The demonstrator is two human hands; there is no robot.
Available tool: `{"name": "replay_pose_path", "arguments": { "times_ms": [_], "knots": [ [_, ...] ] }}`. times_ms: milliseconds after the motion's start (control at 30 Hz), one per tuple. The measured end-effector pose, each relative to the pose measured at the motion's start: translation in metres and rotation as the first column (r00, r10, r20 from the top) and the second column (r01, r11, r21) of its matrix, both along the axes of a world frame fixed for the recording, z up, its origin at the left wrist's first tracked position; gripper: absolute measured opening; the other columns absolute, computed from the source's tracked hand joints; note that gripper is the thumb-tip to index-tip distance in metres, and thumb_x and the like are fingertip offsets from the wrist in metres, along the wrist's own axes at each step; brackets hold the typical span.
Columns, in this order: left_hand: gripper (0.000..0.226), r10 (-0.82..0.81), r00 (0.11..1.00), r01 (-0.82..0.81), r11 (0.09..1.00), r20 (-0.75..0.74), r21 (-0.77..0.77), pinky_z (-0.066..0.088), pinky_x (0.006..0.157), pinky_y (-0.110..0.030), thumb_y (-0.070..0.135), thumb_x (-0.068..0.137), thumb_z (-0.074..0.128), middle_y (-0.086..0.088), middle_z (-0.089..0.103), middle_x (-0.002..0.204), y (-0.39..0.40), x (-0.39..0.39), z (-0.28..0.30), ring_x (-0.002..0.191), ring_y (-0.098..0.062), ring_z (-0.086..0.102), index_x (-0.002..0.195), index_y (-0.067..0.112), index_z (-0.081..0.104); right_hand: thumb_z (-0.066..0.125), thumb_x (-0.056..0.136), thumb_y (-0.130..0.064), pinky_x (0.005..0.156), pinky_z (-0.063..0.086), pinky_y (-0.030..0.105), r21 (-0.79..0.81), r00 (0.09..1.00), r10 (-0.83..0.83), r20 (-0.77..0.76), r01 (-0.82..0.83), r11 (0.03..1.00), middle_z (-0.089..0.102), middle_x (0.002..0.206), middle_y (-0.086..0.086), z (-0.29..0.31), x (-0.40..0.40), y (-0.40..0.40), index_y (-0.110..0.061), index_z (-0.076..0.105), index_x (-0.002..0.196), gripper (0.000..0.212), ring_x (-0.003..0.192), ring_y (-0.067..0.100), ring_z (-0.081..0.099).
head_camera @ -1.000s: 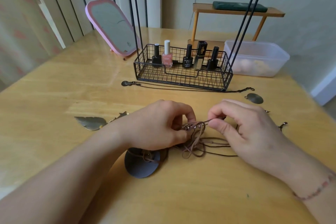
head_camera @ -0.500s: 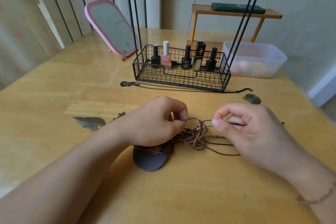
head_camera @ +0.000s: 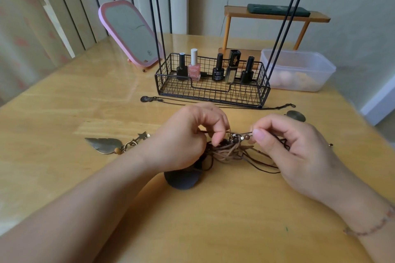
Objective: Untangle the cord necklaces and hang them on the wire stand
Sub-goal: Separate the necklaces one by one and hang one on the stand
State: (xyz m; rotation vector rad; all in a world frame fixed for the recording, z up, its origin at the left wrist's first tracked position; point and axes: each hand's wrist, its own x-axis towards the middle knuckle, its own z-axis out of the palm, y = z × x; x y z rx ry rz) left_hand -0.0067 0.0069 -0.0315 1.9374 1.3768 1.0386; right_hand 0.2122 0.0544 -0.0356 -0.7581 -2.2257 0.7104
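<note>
- Left hand: fingers curled, thumb and forefinger pinching a brown strand at the near-left side of the knot.
- Right hand: thumb and forefinger pinching the beaded end of a strand; remaining fingers curled, with other cord running under the palm.
- Tangle of cord necklaces: sits between the two hands, just below the fingertips, resting on the table. Several brown and dark cords are looped together; small beads and a metal fitting show at the top of the clump.
- Dark round pendant: lies just under the left wrist, its cord leading up into the tangle.
- Leaf pendant: lies to the outer side of the left hand, apart from the knot.
- Wire stand: beyond both hands, basket base holding polish bottles, uprights rising out of frame; nothing hung that I can see.
- Judgement: step in hand is loosening the knot; hanging not yet begun.
- Method note: keep the left pinch as anchor, feed the beaded end back through its loop rather than pulling outward, since tension would likely tighten the clump. Work one strand at a time; beads may snag.
</note>
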Motion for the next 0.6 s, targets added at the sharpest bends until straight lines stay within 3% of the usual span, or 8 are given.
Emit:
{"name": "replay_pose_path", "arguments": {
  "times_ms": [133,233,333,433,500,600],
  "knots": [
    [0.043,0.205,0.971,-0.194,0.977,-0.124,0.093,0.050,0.077,-0.029,-0.012,0.072,0.051,0.011,0.065,0.087,-0.0004,0.0021,-0.0050,0.086,-0.009,0.061,0.069,0.027,0.069,0.049,0.098,-0.033,0.068,0.041,0.017,0.016,0.995,0.087,-0.046,-0.087,0.996,0.063,0.087,-0.003,0.0012,-0.0020,-0.0020,-0.024,0.059,0.085,0.018,0.076,0.014,0.057],
    [0.046,0.215,0.965,-0.206,0.976,-0.149,0.074,0.049,0.069,-0.020,-0.009,0.075,0.054,0.013,0.067,0.092,-0.0023,0.0039,-0.0025,0.082,-0.007,0.060,0.087,0.033,0.070,0.049,0.098,-0.027,0.076,0.043,0.016,0.046,0.990,0.138,-0.021,-0.137,0.990,0.063,0.092,-0.007,0.0009,-0.0039,-0.0032,-0.024,0.056,0.085,0.015,0.087,0.016,0.060],
    [0.062,0.142,0.975,-0.150,0.988,-0.173,-0.031,0.050,0.075,-0.014,-0.008,0.078,0.053,0.018,0.069,0.099,-0.0028,0.0065,-0.0030,0.087,-0.005,0.063,0.121,0.034,0.066,0.049,0.098,-0.025,0.077,0.041,0.012,0.057,0.986,0.167,-0.021,-0.166,0.985,0.062,0.094,-0.011,0.0025,-0.0048,-0.0036,-0.027,0.054,0.085,0.013,0.090,0.011,0.061],
    [0.066,0.057,0.998,-0.060,0.986,-0.020,-0.156,0.054,0.081,-0.021,-0.016,0.080,0.049,0.006,0.074,0.098,-0.0028,0.0074,-0.0042,0.090,-0.009,0.070,0.132,0.026,0.057,0.049,0.097,-0.024,0.075,0.040,0.010,0.047,0.979,0.202,-0.018,-0.201,0.978,0.061,0.092,-0.012,0.0035,-0.0042,-0.0044,-0.031,0.052,0.085,0.014,0.086,0.008,0.059],
    [0.062,0.023,0.996,-0.006,0.980,0.085,-0.201,0.059,0.077,-0.031,-0.021,0.081,0.045,-0.001,0.075,0.090,-0.0032,0.0061,-0.0029,0.083,-0.018,0.072,0.122,0.024,0.059,0.051,0.095,-0.024,0.074,0.042,0.013,0.053,0.982,0.187,-0.026,-0.186,0.981,0.062,0.092,-0.009,0.0040,-0.0028,-0.0034,-0.030,0.053,0.083,0.014,0.087,0.011,0.060],
    [0.056,0.032,0.966,0.028,0.974,0.256,-0.226,0.060,0.079,-0.041,-0.028,0.081,0.042,-0.009,0.068,0.086,-0.0022,0.0041,-0.0009,0.082,-0.029,0.068,0.108,0.015,0.065,0.053,0.092,-0.026,0.065,0.045,0.028,0.055,0.987,0.158,-0.016,-0.156,0.986,0.062,0.085,-0.007,0.0030,-0.0002,-0.0007,-0.025,0.055,0.076,0.016,0.079,0.018,0.058]
  ]
}}
